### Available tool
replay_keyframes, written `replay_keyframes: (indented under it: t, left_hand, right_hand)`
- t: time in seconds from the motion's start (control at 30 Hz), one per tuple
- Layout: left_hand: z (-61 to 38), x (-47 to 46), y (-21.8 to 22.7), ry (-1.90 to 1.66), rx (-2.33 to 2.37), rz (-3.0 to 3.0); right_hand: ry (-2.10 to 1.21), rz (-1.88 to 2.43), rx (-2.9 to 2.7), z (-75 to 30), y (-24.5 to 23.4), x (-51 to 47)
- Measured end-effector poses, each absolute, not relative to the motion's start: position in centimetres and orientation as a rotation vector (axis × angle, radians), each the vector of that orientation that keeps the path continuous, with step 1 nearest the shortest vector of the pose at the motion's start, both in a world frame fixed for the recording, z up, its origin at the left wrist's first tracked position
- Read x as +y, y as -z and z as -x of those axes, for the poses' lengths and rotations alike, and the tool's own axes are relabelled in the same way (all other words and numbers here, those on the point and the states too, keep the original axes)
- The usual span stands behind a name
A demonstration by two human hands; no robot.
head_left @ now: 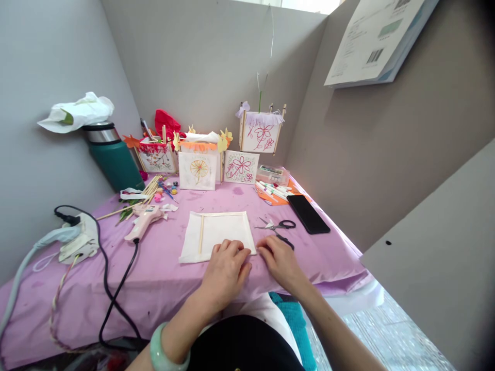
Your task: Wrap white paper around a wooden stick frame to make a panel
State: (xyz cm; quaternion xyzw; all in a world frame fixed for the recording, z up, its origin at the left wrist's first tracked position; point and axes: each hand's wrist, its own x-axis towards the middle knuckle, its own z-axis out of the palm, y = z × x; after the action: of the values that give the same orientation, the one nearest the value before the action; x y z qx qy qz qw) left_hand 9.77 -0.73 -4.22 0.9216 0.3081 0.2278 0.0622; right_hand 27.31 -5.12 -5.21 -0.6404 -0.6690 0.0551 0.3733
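A sheet of white paper (pixel 222 232) lies flat before me, with thin wooden sticks along its edges and one bare stick (pixel 201 234) upright near its left side. My left hand (pixel 226 268) presses on the near edge with bent fingers, holding the sheet against the table. At the near right corner, the fingertips of my right hand (pixel 279 262) pinch the paper's edge; the exact grip is partly hidden. Open scissors (pixel 286 224) with black handles rest just beyond the right hand. Left of the sheet lies a pink glue gun (pixel 145 219).
A phone (pixel 308 214) and markers (pixel 270 188) lie at the right. Decorated paper lanterns (pixel 198 170) stand at the back; another lantern (pixel 263 133) hangs. A green bottle (pixel 114 157), a power strip (pixel 79 239) and black cable (pixel 106 278) occupy the left. Grey partitions (pixel 216 62) enclose the purple-covered table (pixel 170 273).
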Motion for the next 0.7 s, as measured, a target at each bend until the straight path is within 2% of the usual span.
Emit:
replay_keyframes:
  t: [0.13, 0.7]
  left_hand:
    - [-9.6, -0.7, 4.3, -0.695, 0.927, -2.764]
    - [-9.8, -0.7, 4.3, -0.658, 0.951, -2.783]
  right_hand:
    - [-0.232, 1.664, -1.630, -27.4, 4.9, -5.3]
    - [-0.175, 1.939, -1.616, -26.3, 4.4, -3.1]
